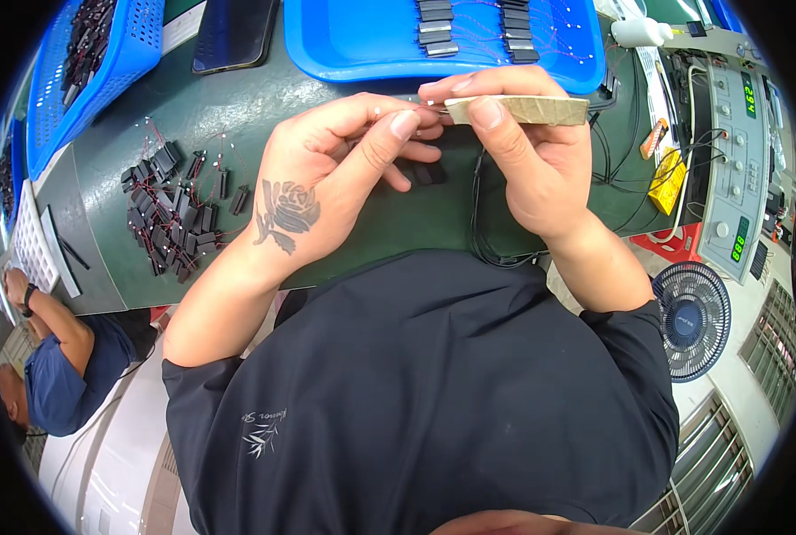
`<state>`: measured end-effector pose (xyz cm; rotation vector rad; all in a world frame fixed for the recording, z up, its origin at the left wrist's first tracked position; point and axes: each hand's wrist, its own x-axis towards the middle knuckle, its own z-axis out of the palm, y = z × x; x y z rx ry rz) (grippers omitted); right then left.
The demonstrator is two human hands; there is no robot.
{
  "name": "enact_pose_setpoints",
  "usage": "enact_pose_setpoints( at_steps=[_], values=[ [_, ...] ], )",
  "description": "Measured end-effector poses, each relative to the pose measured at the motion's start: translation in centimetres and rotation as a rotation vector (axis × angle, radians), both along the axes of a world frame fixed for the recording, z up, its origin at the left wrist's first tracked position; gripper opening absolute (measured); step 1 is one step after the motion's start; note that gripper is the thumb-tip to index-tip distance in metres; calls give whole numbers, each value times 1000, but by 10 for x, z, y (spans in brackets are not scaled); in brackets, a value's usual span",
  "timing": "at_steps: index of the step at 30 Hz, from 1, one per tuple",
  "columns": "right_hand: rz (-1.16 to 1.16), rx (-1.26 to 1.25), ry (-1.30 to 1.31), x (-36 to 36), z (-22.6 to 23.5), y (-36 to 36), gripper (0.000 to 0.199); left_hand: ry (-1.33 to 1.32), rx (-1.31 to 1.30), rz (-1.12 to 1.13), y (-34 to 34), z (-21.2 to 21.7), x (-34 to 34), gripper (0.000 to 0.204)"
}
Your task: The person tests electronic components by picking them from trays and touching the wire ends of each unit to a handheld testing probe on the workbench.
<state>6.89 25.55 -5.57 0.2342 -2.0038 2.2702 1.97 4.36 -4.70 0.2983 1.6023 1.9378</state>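
Both hands meet over the green table, just below the blue tray. My left hand (322,169) is closed in a pinch on a thin lead with a tiny white connector (430,103), partly hidden by the fingers. My right hand (541,160) grips a flat tool wrapped in tan tape (541,110), its thin metal tip reaching the left fingertips. Below the left fingers is a small black block (429,172); whether it hangs from the lead or lies on the table I cannot tell. A pile of black blocks with red and black wires (175,209) lies left of my left hand.
The blue tray (353,67) holds rows of wired black blocks. A blue basket (46,134) and a phone (233,36) are at the upper left. Black cables (480,214), a white bottle (640,33) and an instrument with green digits (728,178) stand rightward. Another person (68,357) sits left.
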Motion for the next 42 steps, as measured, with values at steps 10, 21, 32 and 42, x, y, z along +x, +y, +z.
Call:
enact_pose_setpoints(
  at_steps=[10,21,32,42],
  values=[
    [-48,95,69,-1,-4,5,18,357,-142,115,5,-6,0,15],
    [-10,39,31,0,-5,4,16,458,-151,104,4,-5,5,11],
    [13,25,12,2,-6,5,16,482,-168,112,5,-5,6,11],
    [30,-3,9,1,-8,6,16,505,-189,110,4,-4,5,13]
  ],
)
